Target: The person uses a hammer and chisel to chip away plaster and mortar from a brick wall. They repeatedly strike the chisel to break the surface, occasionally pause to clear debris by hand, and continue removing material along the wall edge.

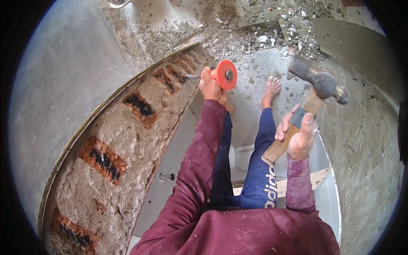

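My left hand (pixel 211 88) is closed around a chisel with an orange round hand guard (pixel 226 75). The chisel's metal shank (pixel 193 77) points left, its end at the rough mortar face of the wall ledge (pixel 127 123). Bricks with blackened middles, such as one brick (pixel 103 160), show in that face. In my right hand (pixel 302 134) is a hammer (pixel 323 81), gripped by its wooden handle, which has a grey wrapping below the head. The hammer head is raised to the right of the chisel, apart from it.
Broken rubble (pixel 263 39) lies on the floor ahead, around my bare foot (pixel 270 90). A smooth grey surface (pixel 63 85) runs along the left beyond the ledge. On the right rises a rough plastered wall (pixel 357 148). A small pipe fitting (pixel 166 176) sticks out below the ledge.
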Demonstrator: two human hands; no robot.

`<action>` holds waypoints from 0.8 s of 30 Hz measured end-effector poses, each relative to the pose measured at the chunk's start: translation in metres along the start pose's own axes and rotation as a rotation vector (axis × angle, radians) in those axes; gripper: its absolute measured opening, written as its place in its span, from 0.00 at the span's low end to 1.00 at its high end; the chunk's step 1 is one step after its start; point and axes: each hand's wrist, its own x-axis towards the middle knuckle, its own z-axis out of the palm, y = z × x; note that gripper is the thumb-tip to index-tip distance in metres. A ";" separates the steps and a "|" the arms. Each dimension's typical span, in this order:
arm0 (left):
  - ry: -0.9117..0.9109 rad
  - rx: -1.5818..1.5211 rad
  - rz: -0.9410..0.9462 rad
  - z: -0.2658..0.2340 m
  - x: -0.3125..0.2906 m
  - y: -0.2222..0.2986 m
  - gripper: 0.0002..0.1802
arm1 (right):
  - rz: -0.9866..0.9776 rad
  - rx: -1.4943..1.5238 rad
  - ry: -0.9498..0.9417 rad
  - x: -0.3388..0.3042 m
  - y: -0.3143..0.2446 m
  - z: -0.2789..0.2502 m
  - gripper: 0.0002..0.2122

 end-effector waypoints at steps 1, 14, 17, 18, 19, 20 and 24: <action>0.004 0.004 0.024 0.002 0.005 -0.005 0.09 | 0.024 -0.038 -0.007 0.002 0.001 -0.001 0.27; 0.062 0.019 0.103 -0.004 0.020 -0.018 0.10 | 0.392 -0.128 -0.215 0.026 0.082 0.016 0.18; 0.007 -0.025 0.045 0.001 0.008 -0.006 0.10 | 0.226 -0.101 -0.127 0.023 0.042 0.010 0.20; -0.010 -0.031 0.045 -0.002 0.008 -0.005 0.10 | 0.144 0.035 -0.071 0.020 0.037 0.004 0.21; -0.026 -0.037 0.046 -0.004 0.010 -0.004 0.10 | 0.063 0.170 -0.014 0.017 0.031 0.002 0.23; -0.041 -0.043 0.046 -0.006 0.010 -0.004 0.10 | -0.032 0.287 0.030 0.014 0.029 0.005 0.24; -0.064 -0.045 0.006 -0.003 0.008 -0.002 0.10 | -0.093 0.413 -0.071 0.011 0.057 0.010 0.21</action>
